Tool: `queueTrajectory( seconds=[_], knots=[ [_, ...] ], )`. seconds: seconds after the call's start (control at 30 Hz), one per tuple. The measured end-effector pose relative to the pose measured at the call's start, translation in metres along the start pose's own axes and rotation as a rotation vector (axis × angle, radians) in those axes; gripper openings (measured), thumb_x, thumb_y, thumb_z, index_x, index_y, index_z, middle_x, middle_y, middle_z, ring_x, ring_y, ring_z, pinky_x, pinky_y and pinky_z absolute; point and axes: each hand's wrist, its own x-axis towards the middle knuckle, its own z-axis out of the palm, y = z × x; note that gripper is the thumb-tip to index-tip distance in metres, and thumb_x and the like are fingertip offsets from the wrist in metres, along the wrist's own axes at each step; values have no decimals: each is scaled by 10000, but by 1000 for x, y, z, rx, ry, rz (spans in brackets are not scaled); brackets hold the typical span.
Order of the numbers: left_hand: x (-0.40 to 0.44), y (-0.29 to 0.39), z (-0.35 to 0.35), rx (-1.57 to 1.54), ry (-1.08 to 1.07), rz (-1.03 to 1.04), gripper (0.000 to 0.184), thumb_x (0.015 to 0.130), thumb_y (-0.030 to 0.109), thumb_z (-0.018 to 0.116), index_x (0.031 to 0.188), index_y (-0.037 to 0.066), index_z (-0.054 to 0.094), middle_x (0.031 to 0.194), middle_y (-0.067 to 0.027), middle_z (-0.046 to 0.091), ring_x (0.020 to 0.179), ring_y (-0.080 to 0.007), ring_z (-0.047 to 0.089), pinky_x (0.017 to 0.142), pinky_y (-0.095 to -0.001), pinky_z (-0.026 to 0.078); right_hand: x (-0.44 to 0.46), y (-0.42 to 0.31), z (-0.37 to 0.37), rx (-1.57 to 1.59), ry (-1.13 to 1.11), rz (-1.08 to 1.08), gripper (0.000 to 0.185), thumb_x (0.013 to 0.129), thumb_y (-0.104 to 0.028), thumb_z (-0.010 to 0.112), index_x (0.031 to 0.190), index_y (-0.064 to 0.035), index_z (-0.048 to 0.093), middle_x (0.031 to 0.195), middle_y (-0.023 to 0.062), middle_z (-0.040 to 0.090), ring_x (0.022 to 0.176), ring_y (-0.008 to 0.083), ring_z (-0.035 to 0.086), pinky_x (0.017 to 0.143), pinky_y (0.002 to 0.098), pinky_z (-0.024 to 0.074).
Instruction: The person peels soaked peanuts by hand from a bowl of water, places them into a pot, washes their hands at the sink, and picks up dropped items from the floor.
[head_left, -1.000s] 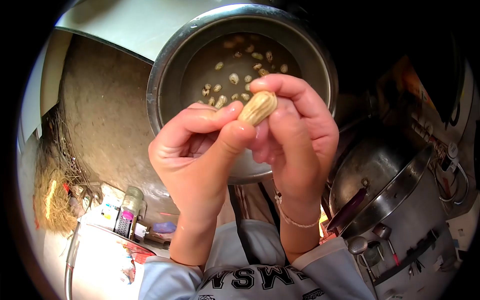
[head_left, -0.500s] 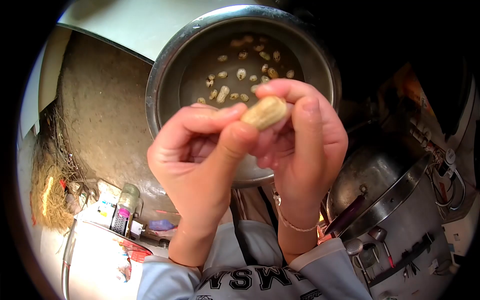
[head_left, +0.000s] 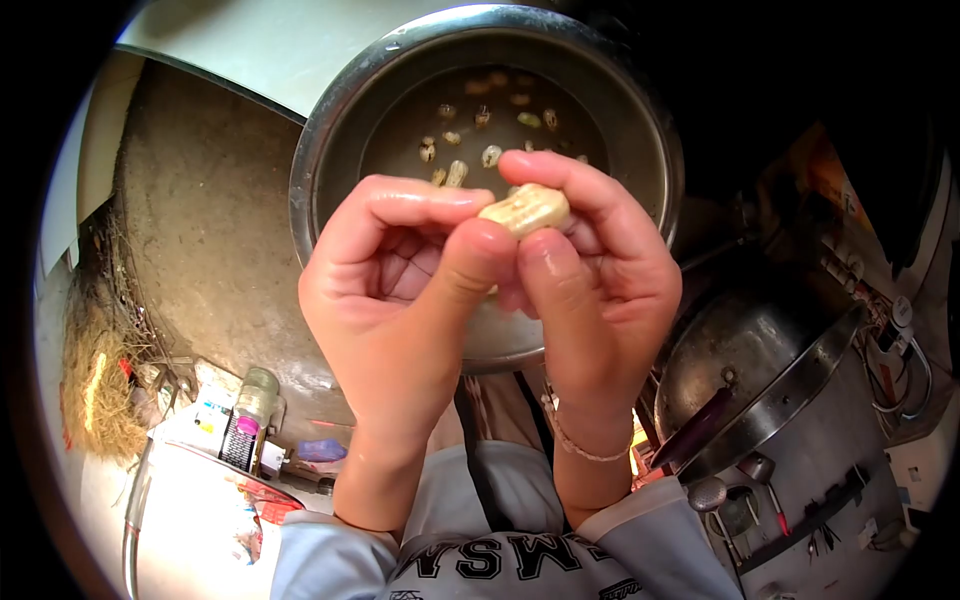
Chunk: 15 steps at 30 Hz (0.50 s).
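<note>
Between my two hands is a pale peanut (head_left: 524, 209) in its wet shell, held above a wide metal basin. My left hand (head_left: 400, 265) is closed, pinching the peanut's left end between thumb and forefinger. On the other end, the thumb and fingers of my right hand (head_left: 600, 250) press against the shell. Below, the metal basin (head_left: 330, 130) holds murky water with several peanuts (head_left: 491, 156) floating in it. My hands hide the near part of the water.
A large metal wok (head_left: 740, 350) leans at the right, with ladles (head_left: 707, 495) and other utensils below it. At the lower left are a glass jar (head_left: 258, 392) and a straw broom (head_left: 105, 400). A pale tabletop edge (head_left: 230, 70) lies beyond the basin.
The peanut has turned between my fingers and shows a different side. My right thumb has moved left and down onto it. The floating peanuts have drifted a little.
</note>
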Motion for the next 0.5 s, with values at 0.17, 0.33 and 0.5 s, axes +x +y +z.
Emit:
queueTrajectory(
  seconds=[0.17, 0.33, 0.5],
  knots=[
    [-6, 0, -2, 273, -14, 89, 180, 774, 148, 608, 769, 10, 493, 726, -19, 492, 608, -68, 425, 572, -187, 371, -1, 3, 5, -86, 77, -116, 196, 842, -56, 449, 980, 60, 526, 770, 37, 559, 661, 34, 507, 548, 141, 398],
    [-7, 0, -3, 241, 80, 84, 190, 789, 147, 588, 722, 17, 467, 683, -14, 478, 596, -62, 415, 548, -183, 346, -2, 4, 15, -69, 166, 28, 333, 878, -219, 402, 988, 68, 532, 631, 6, 511, 477, 24, 380, 435, 139, 290],
    [-6, 5, -6, 206, 44, 45, 166, 812, 129, 554, 721, 28, 460, 667, -22, 461, 590, -75, 412, 540, -184, 350, -5, 7, 14, 174, 66, 69, 288, 805, -53, 543, 1048, 82, 469, 801, 67, 568, 711, 66, 529, 608, 155, 442]
  ],
)
